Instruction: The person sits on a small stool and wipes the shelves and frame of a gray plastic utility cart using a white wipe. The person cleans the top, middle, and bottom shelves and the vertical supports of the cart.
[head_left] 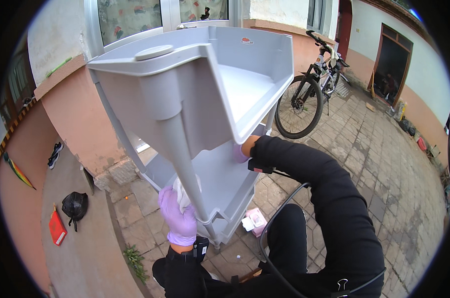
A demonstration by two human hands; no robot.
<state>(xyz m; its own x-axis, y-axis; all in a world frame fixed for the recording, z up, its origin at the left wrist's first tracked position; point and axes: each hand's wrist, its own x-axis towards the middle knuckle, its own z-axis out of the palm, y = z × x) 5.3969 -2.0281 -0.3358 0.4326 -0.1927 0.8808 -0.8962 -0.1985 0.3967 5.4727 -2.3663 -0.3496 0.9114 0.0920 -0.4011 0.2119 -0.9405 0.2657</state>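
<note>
A grey plastic cart point(177, 144) with an upper tray and a lower tray stands in front of me. My left hand point(177, 218), in a purple glove, is closed around a white wipe point(183, 198) and presses it against the cart's front corner post, above the lower tray point(220, 169). My right hand point(241, 152), also gloved in purple, reaches in between the two trays from the right. The upper tray's edge and my sleeve hide most of it, so its fingers do not show.
An opened pink wipes pack point(255, 221) lies on the paving right of the cart. Behind stands a bicycle point(304, 94). On the left ledge are a black plastic bag point(75, 206), a red packet point(57, 227) and a shoe point(55, 155). A cable point(272, 218) hangs by my right arm.
</note>
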